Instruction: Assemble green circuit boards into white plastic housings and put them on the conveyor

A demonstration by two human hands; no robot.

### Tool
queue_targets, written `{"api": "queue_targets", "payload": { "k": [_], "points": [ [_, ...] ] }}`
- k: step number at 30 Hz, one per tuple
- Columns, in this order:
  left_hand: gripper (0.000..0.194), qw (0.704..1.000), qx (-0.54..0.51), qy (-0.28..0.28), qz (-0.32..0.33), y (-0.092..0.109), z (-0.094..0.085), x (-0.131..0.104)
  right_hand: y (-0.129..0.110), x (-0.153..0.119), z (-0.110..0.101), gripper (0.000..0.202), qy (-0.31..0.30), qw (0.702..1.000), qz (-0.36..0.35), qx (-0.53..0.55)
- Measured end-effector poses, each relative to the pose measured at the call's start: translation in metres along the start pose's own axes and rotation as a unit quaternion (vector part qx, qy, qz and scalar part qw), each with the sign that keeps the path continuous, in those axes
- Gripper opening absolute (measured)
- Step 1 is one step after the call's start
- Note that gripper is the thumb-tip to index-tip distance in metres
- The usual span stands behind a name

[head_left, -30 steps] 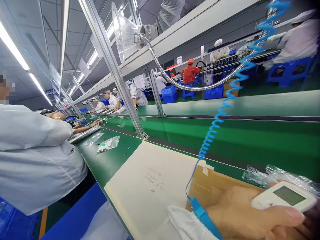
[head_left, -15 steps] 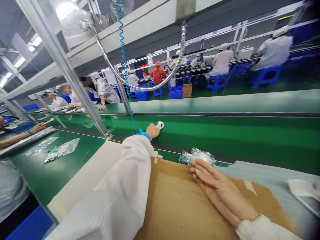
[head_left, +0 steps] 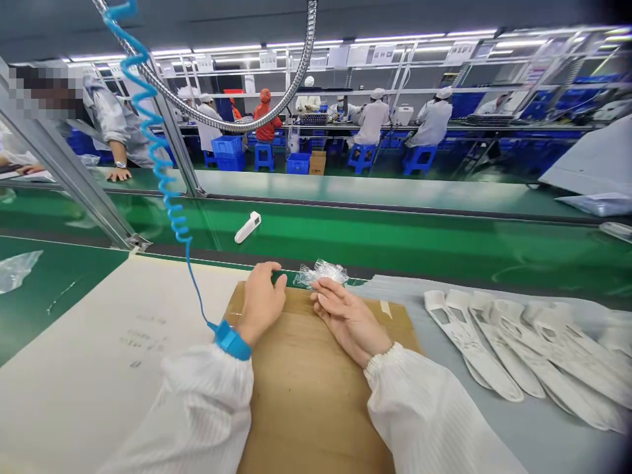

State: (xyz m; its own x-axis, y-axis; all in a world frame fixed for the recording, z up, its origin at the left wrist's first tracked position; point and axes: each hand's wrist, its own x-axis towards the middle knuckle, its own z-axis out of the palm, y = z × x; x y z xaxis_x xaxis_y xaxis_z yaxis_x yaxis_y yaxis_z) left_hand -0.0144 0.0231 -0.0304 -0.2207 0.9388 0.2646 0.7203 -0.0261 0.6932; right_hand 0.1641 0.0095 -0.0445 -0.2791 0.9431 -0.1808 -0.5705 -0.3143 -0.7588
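Observation:
My left hand (head_left: 261, 299) hovers over the top left corner of a brown cardboard sheet (head_left: 316, 382), its fingers curved, apart and holding nothing. A blue wrist strap (head_left: 232, 340) with a coiled cord (head_left: 170, 197) is round that wrist. My right hand (head_left: 348, 319) is over the cardboard's upper right part with its fingers stretched out, nothing visible in them. Just beyond its fingertips lies crumpled clear plastic film (head_left: 323, 271). A white handheld device (head_left: 247, 228) with a small dark window at one end lies on the green conveyor belt (head_left: 395, 240), apart from both hands.
Several white plastic shells (head_left: 494, 355) lie overlapping on a grey foam sheet (head_left: 444, 408) at right. A metal post (head_left: 83, 164) rises at left, and a flexible metal conduit (head_left: 237, 125) hangs overhead. Across the belt, a co-worker's hand (head_left: 118, 174) rests on the far ledge.
My left hand has let go of the white device on the belt and drawn back over the cardboard. The view has swung right, bringing the row of white shells in.

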Motion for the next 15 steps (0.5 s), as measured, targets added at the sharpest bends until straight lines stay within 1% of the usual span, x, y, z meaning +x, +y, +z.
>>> {"api": "queue_targets", "payload": {
  "k": [3, 6, 11, 15],
  "points": [
    [0.016, 0.999, 0.022, -0.002, 0.041, -0.007, 0.007, -0.012, 0.000, -0.002, 0.000, 0.036, 0.000, 1.000, -0.002, -0.005],
    [0.016, 0.996, 0.054, -0.012, 0.076, -0.011, 0.009, -0.016, 0.000, -0.004, 0.000, 0.041, 0.004, 1.000, 0.000, -0.010],
    [0.018, 0.989, 0.117, -0.028, 0.087, -0.007, 0.007, -0.021, -0.002, -0.005, 0.000, 0.046, 0.011, 1.000, 0.010, -0.019],
    [0.017, 0.988, 0.122, -0.030, 0.087, -0.006, 0.009, -0.024, -0.006, -0.006, 0.002, 0.044, 0.023, 1.000, 0.016, -0.009]
  ]
}}
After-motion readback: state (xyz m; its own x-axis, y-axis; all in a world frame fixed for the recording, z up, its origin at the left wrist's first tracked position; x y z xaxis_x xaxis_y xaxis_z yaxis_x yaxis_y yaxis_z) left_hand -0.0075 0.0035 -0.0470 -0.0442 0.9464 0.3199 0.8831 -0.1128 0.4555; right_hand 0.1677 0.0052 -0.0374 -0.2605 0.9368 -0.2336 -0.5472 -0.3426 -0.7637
